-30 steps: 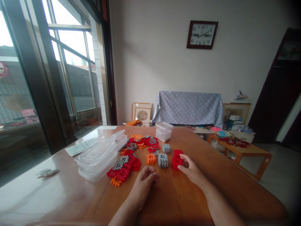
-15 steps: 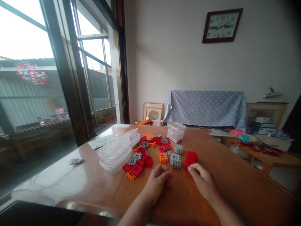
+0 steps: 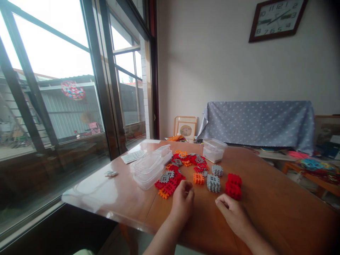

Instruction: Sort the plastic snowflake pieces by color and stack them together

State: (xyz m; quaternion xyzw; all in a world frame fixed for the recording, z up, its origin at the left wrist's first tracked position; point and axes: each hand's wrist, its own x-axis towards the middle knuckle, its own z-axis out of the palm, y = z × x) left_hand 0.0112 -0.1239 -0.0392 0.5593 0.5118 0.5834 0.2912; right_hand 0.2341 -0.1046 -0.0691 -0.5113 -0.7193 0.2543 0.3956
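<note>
My left hand (image 3: 183,199) is beside the near right edge of a loose pile of red, grey and orange plastic interlocking blocks (image 3: 170,183). Its fingers are curled in, and what they hold, if anything, is hidden. Closed with no block showing in its fingers, my right hand (image 3: 230,209) is just in front of a stack of red blocks (image 3: 233,186). Between the hands and farther back stand an orange stack (image 3: 198,179), a grey stack (image 3: 214,183) and a smaller grey stack (image 3: 217,170).
Clear plastic lids and boxes (image 3: 147,171) lie left of the pile. A clear lidded container (image 3: 213,150) stands behind it. A printed sheet (image 3: 132,157) and a small crumpled packet (image 3: 111,174) lie on the left of the wooden table (image 3: 268,191).
The view has turned left. My left hand has moved left to the edge of the block pile. My right hand has drawn back from the red stack towards me.
</note>
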